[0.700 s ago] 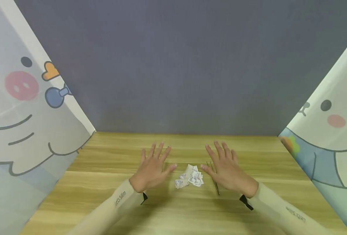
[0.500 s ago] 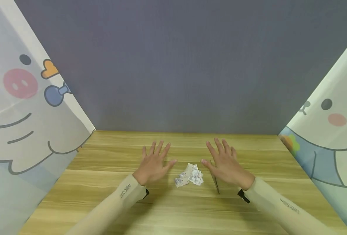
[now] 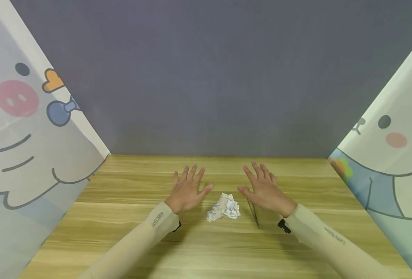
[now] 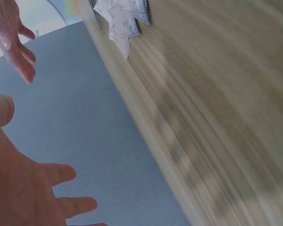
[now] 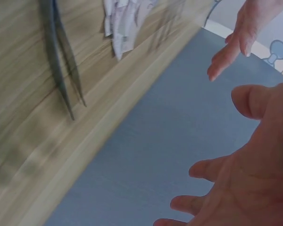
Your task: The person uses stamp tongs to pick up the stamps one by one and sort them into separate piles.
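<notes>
My left hand [image 3: 188,193] is held over the table with its fingers spread, holding nothing. Opposite it, my right hand [image 3: 266,193] hovers in the same spread way, also with nothing in it. Between them on the wood lies a loose pile of small white printed packets [image 3: 223,208], overlapping one another. A pair of dark tweezers [image 3: 253,215] lies just right of the pile, its upper part covered by my right hand in the head view. In the right wrist view the two pointed tips of the tweezers [image 5: 68,89] show, standing apart.
The wooden table [image 3: 212,252] runs back to a grey upright panel [image 3: 206,77]. Sheets with cartoon animals [image 3: 35,155] stand along the left and right sides. Both forearms wear pale sleeves [image 3: 139,236] with a dark strap at each wrist.
Both hands have drawn slightly inward and a little farther back over the table, fingers still spread. The head view has shifted slightly. The packets and tweezers stay where they were.
</notes>
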### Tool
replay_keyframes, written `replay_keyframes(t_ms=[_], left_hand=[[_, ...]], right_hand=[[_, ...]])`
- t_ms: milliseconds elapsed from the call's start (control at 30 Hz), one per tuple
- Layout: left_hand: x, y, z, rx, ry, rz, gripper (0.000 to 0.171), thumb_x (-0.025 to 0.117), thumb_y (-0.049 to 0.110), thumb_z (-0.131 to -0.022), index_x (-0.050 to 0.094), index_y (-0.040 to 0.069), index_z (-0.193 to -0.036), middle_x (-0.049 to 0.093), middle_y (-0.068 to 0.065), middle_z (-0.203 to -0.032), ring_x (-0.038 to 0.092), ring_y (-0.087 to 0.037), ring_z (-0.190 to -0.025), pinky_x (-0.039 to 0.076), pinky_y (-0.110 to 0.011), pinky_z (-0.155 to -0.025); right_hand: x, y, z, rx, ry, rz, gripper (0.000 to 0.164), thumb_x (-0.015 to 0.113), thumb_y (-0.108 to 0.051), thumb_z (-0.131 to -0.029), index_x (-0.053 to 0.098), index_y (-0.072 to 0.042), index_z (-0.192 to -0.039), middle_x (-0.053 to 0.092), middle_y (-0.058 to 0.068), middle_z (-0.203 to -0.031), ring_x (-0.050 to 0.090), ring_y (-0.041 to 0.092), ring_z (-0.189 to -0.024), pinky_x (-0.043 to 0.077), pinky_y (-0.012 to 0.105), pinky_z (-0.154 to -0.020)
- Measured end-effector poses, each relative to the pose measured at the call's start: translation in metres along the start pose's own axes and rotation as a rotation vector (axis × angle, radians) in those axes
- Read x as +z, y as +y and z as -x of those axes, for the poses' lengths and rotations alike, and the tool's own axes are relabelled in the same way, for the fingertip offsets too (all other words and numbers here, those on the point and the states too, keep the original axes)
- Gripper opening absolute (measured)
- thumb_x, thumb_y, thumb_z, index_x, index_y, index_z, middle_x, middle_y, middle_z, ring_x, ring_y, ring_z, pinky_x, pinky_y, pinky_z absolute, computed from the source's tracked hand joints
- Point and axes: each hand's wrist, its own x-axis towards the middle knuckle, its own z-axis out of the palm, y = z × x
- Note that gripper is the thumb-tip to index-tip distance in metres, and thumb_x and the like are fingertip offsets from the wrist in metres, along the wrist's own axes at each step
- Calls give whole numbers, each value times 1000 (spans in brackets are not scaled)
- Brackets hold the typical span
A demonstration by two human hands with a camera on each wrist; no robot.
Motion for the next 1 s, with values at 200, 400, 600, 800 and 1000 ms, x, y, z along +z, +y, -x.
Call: replay_keyframes(t_ms=[200, 400, 600, 800, 1000], left_hand=[[2, 1, -3, 11, -12, 3, 76, 22, 66, -94, 22, 18, -152, 11, -12, -155, 8, -39, -140, 3, -65, -105], [-4, -4, -3, 185, -121, 27, 62, 42, 48, -98, 34, 11, -147, 26, -14, -151, 18, -36, -138, 16, -64, -105], [4, -9, 6, 425, -238, 27, 46, 51, 36, -97, 49, 12, -137, 45, -3, -134, 35, -24, -128, 30, -57, -102], [14, -7, 17, 525, -227, -3, 39, 53, 32, -97, 55, 13, -131, 50, 2, -127, 44, -18, -121, 38, -50, -99], [20, -5, 20, 522, -244, -24, 35, 54, 31, -97, 57, 16, -128, 51, 4, -128, 42, -16, -122, 37, -53, -99]], right_hand=[[2, 5, -3, -21, -21, -15, 72, 49, -45, -97, 23, -3, -150, 8, 26, -152, 4, 48, -136, 11, 68, -101], [0, 25, -10, -168, -102, -87, 54, 58, -20, -96, 38, -6, -144, 27, 26, -144, 26, 45, -128, 29, 63, -98], [11, 44, -7, -347, -231, -146, 61, 50, 28, -70, 64, -6, -119, 53, 12, -116, 52, 30, -106, 47, 44, -89], [26, 47, -5, -395, -231, -152, 48, 60, 24, -67, 73, -14, -93, 56, 2, -104, 56, 21, -95, 50, 37, -85], [33, 48, -3, -293, -233, -131, 32, 75, 8, -70, 72, -20, -85, 53, -6, -98, 55, 14, -86, 51, 33, -77]])
